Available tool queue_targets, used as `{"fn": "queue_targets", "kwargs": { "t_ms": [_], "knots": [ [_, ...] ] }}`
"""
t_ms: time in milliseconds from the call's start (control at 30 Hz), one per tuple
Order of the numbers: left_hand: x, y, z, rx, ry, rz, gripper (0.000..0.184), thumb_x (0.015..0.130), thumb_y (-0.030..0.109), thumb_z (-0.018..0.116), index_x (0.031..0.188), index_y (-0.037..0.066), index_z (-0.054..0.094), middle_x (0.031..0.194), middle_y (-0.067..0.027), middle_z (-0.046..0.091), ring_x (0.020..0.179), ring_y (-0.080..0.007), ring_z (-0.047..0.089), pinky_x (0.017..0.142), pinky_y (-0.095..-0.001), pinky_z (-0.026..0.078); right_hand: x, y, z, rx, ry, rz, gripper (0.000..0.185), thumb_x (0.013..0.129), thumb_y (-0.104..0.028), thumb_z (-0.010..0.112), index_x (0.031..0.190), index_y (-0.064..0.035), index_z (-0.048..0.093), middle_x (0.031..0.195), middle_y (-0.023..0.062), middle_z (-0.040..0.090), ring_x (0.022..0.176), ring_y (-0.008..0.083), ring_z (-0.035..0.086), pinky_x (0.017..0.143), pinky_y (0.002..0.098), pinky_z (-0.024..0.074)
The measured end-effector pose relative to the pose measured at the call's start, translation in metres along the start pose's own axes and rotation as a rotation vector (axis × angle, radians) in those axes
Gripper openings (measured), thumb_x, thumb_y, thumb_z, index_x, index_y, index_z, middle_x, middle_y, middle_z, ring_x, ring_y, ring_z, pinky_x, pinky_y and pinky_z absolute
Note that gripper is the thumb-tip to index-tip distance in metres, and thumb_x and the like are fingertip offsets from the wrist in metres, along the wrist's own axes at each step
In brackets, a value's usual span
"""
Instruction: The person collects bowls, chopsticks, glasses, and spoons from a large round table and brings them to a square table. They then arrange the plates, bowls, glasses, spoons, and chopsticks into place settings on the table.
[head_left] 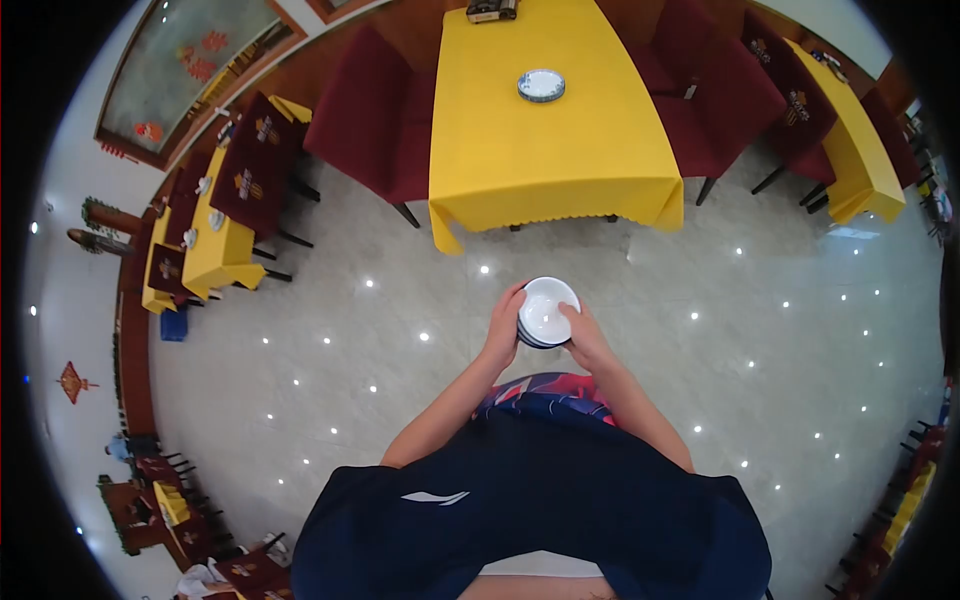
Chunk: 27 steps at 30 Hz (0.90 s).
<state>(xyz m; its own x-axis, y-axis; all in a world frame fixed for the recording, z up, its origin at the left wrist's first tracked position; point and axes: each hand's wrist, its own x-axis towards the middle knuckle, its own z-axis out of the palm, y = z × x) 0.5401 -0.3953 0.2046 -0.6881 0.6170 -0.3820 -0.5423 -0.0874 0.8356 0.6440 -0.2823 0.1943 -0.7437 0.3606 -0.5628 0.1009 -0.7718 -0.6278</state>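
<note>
A small stack of white bowls (545,318) with dark outer sides is held between both hands in front of my body. My left hand (505,318) wraps the left side of the stack. On the other side, my right hand (586,333) grips it with the thumb over the top bowl's rim. The top bowl's inside faces up and holds nothing I can make out. Ahead, a stack of patterned plates (541,86) sits on a table with a yellow cloth (545,150).
Dark red chairs (365,110) flank the table on both sides. A dark box-like device (492,10) rests at its far end. More yellow-covered tables (222,250) with chairs stand left and right. Shiny grey floor (400,290) lies between me and the table.
</note>
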Motion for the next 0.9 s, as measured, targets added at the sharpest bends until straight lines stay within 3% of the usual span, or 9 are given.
{"fn": "queue_targets", "kwargs": {
  "t_ms": [100, 233, 333, 600, 733, 900],
  "knots": [
    [0.073, 0.019, 0.013, 0.153, -0.078, 0.076, 0.039, 0.093, 0.022, 0.049, 0.127, 0.001, 0.051, 0.118, -0.0105, 0.058, 0.108, -0.0176, 0.054, 0.095, -0.0292, 0.041, 0.058, -0.038, -0.009, 0.048, -0.035, -0.025, 0.043, 0.093, -0.017, 0.050, 0.133, -0.0055, 0.039, 0.117, 0.0117, 0.055, 0.105, 0.0220, 0.059, 0.085, 0.0381, 0.0518],
    [0.131, 0.065, 0.035, 0.145, -0.160, -0.019, 0.041, 0.090, 0.015, 0.049, 0.128, 0.002, 0.050, 0.118, -0.0107, 0.057, 0.108, -0.0182, 0.053, 0.095, -0.0292, 0.041, 0.094, -0.093, 0.011, 0.064, 0.060, 0.000, 0.044, 0.092, -0.016, 0.052, 0.132, -0.0043, 0.039, 0.119, 0.0117, 0.054, 0.106, 0.0212, 0.058, 0.086, 0.0365, 0.0506],
    [0.165, 0.068, 0.029, 0.381, -0.238, -0.047, 0.048, 0.081, 0.009, 0.050, 0.129, 0.004, 0.050, 0.118, -0.0095, 0.057, 0.108, -0.0185, 0.054, 0.095, -0.0292, 0.041, 0.128, -0.087, 0.003, 0.120, 0.057, -0.045, 0.046, 0.092, -0.016, 0.054, 0.133, -0.0016, 0.038, 0.119, 0.0126, 0.054, 0.107, 0.0215, 0.057, 0.087, 0.0354, 0.0495],
    [0.310, 0.042, -0.007, 0.231, -0.245, -0.183, 0.059, 0.070, 0.005, 0.047, 0.129, 0.001, 0.048, 0.121, -0.0128, 0.056, 0.112, -0.0230, 0.054, 0.098, -0.0314, 0.042, 0.258, -0.087, 0.010, 0.121, 0.333, -0.067, 0.046, 0.092, -0.016, 0.054, 0.131, 0.0018, 0.037, 0.120, 0.0156, 0.052, 0.107, 0.0230, 0.056, 0.089, 0.0335, 0.0479],
    [0.399, 0.091, -0.018, 0.266, -0.266, -0.115, 0.056, 0.069, 0.007, 0.046, 0.124, -0.001, 0.053, 0.117, -0.0133, 0.059, 0.111, -0.0225, 0.055, 0.098, -0.0308, 0.041, 0.324, -0.143, 0.064, 0.161, 0.333, 0.054, 0.047, 0.092, -0.017, 0.051, 0.134, -0.0031, 0.034, 0.125, 0.0165, 0.048, 0.111, 0.0248, 0.053, 0.090, 0.0371, 0.0472],
    [0.547, 0.139, -0.057, 0.231, -0.213, -0.081, 0.054, 0.071, 0.008, 0.048, 0.124, -0.001, 0.055, 0.118, -0.0136, 0.060, 0.110, -0.0223, 0.056, 0.098, -0.0315, 0.042, 0.479, -0.182, 0.115, 0.089, 0.285, 0.042, 0.044, 0.093, -0.018, 0.049, 0.133, -0.0070, 0.034, 0.126, 0.0157, 0.046, 0.115, 0.0265, 0.051, 0.092, 0.0421, 0.0480]
  ]
}}
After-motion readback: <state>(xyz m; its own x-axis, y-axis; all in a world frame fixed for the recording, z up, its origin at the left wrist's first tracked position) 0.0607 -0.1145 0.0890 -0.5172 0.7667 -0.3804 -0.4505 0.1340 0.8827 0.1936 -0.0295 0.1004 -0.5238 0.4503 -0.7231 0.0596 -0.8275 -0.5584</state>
